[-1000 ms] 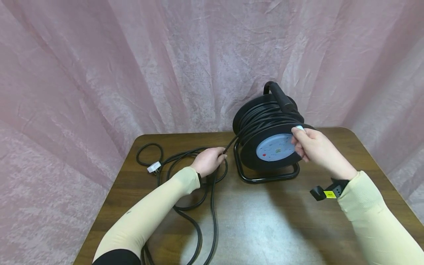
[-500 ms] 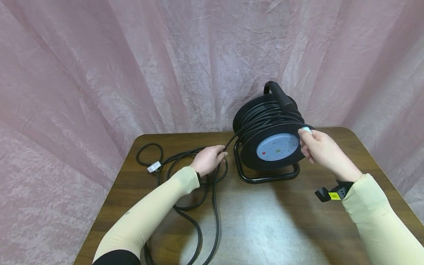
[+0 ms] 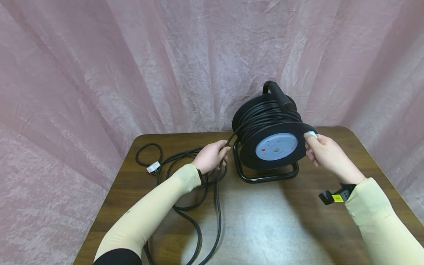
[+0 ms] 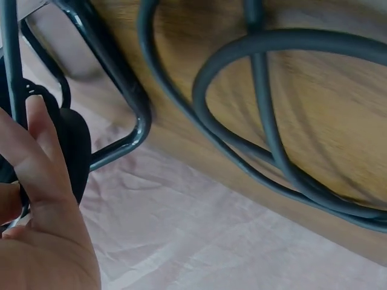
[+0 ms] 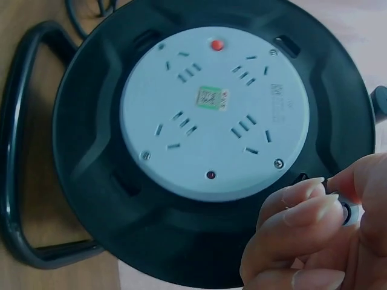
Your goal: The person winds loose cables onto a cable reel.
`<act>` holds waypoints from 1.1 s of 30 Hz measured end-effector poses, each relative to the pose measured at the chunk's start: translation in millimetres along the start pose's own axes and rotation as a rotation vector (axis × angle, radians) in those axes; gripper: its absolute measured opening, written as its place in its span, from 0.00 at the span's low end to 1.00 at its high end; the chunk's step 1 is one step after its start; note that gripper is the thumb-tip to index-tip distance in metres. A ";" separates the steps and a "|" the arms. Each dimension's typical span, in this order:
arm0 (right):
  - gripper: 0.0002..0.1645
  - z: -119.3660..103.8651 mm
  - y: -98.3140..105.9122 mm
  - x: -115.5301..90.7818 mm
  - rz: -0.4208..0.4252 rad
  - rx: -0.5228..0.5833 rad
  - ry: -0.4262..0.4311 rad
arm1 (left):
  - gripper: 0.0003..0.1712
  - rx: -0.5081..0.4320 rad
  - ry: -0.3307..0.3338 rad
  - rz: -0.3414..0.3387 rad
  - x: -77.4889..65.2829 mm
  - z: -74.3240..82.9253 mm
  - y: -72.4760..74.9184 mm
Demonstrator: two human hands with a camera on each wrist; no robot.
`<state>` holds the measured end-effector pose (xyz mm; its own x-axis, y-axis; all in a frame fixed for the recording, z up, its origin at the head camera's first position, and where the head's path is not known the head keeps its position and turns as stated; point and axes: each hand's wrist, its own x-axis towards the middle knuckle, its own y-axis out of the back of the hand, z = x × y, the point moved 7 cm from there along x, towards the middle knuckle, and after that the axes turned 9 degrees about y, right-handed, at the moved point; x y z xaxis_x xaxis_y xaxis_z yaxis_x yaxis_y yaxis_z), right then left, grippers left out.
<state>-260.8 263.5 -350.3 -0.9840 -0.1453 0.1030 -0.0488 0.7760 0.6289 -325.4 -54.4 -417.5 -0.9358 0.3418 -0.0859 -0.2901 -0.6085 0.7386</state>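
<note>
A black cable reel (image 3: 248, 156) stands at the back right of the table, with wound cable round its drum and a pale blue socket panel (image 3: 276, 146) on its face. My right hand (image 3: 326, 152) pinches a small pale knob (image 3: 312, 134) near the reel's rim; in the right wrist view the curled fingers (image 5: 302, 226) mostly hide it. To the left of the reel, my left hand (image 3: 210, 157) grips the black cable (image 3: 218, 206) where it runs up to the drum. The left wrist view shows the cable passing between thumb and fingers (image 4: 45, 163).
Loose cable loops (image 3: 197, 232) spread over the left of the wooden table (image 3: 265, 228) and run past its front edge. A white plug (image 3: 153, 167) lies at the left. The reel has a tubular stand (image 3: 268, 179) and top handle (image 3: 281, 96). A pink curtain (image 3: 185, 73) hangs behind.
My right hand has moved right and slightly down with the knob. My left hand has shifted a little up and right with the cable, and the hanging cable length has swung right.
</note>
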 end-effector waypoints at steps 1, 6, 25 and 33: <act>0.37 2.3 -0.3 0.0 -0.004 0.002 -0.002 | 0.14 -0.024 0.004 -0.009 -0.3 0.9 -0.1; 0.36 9.7 -1.3 0.1 -0.010 0.004 -0.007 | 0.14 -0.072 0.003 -0.024 -0.1 3.0 1.0; 0.38 33.7 -6.7 -4.6 -0.043 -0.009 -0.046 | 0.11 -0.155 0.011 -0.021 0.0 5.7 6.4; 0.39 46.4 -14.8 -7.1 -0.066 -0.008 -0.074 | 0.11 -0.104 0.006 0.025 -2.1 12.5 10.8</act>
<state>-261.0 281.5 -396.0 -0.9887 -0.1497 0.0041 -0.1125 0.7611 0.6388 -324.1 -52.8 -401.1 -0.9440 0.3219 -0.0726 -0.2858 -0.6877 0.6674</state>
